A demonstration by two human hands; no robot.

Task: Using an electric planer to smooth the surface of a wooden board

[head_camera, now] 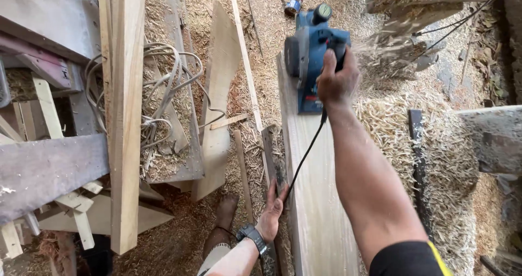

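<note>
Long pale plank point(315, 200): smooth planed face, straight grain, running away from the viewer. Blue electric planer point(311, 58): boxy plastic body, sits on the plank's far end, throwing chips off to its right. Right hand point(337, 80): fingers wrapped tight round the planer's black top handle. Black power cord point(304, 156): trails back along the plank from the planer. Left hand point(272, 211): fingers loosely open, resting at the plank's left edge by the cord, dark wristwatch point(253, 235) behind it. Curly wood shavings point(435, 156): heaped right of the plank

Shaving-strewn floor point(261, 64), long plank point(315, 200), blue planer point(310, 53) atop
</note>
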